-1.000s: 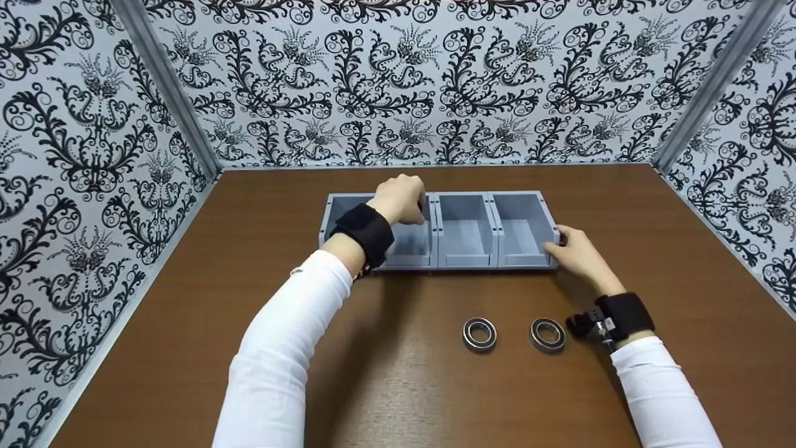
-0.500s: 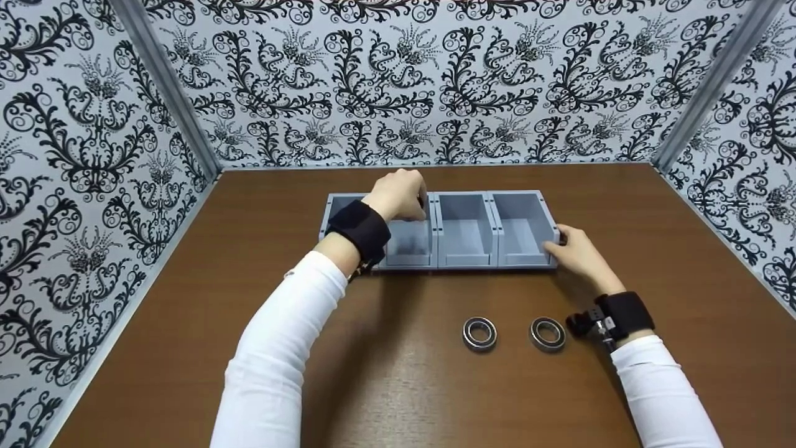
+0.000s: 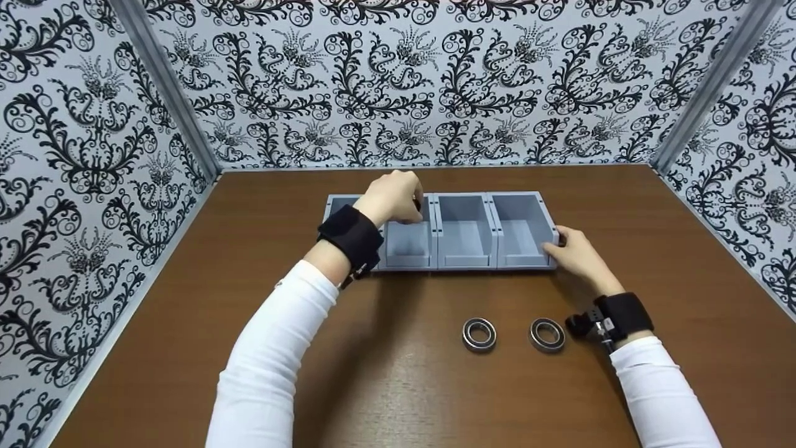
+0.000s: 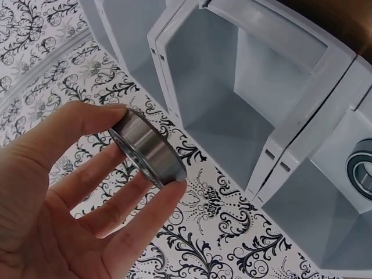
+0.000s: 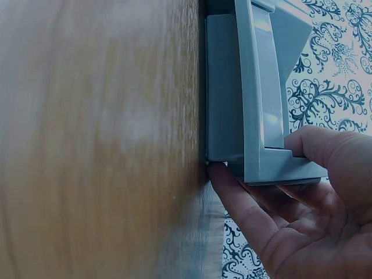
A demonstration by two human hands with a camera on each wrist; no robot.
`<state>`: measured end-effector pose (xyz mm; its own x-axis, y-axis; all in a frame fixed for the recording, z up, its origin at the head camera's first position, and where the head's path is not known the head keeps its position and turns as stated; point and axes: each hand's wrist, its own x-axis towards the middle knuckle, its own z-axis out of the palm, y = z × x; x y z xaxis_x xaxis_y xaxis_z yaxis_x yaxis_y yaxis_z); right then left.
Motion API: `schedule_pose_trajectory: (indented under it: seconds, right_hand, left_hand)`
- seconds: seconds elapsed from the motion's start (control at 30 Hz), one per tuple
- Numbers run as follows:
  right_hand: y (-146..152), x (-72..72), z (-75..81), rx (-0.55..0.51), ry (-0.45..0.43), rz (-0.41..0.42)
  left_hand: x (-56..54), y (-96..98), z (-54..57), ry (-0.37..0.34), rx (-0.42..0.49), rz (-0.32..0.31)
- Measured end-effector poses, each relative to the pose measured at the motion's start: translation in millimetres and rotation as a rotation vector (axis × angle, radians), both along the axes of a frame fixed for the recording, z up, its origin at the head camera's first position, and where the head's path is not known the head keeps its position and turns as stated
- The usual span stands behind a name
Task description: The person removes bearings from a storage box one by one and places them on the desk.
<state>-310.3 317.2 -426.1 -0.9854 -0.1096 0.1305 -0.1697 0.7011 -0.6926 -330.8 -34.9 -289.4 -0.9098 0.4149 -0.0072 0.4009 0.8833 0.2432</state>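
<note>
My left hand is above the second compartment from the left of a grey four-part bin. In the left wrist view it pinches a steel ball bearing at the edges between thumb and fingers, outside the compartment walls. Another bearing lies in a compartment at the right edge of that view. My right hand grips the bin's right end. In the right wrist view the thumb is over the bin's front lip, and fingers reach beneath it.
Two more bearings, a left one and a right one, lie flat on the brown table in front of the bin. Patterned walls enclose the table's back and sides. My left forearm covers part of the leftmost compartment.
My left hand, still holding the bearing, has shifted slightly left over the bin. The right hand keeps its grip on the bin's end, and the two bearings on the table stay put.
</note>
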Motion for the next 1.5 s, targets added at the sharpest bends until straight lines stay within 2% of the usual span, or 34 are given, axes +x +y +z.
schedule_pose_trajectory:
  seconds: [0.4, 1.17, 1.5]
  right_hand:
    - [-0.7, -0.5, 0.1, 0.016, -0.021, -0.004]
    - [-0.2, 0.1, -1.3, -0.008, -0.028, 0.007]
    - [-0.9, -0.4, -0.2, 0.002, -0.038, 0.005]
  left_hand:
    - [5.8, -2.7, 0.4, 0.007, 0.002, -0.015]
    - [26.0, -9.0, -2.1, 0.042, 0.023, -0.07]
    - [36.1, -10.1, -2.3, 0.024, 0.025, -0.071]
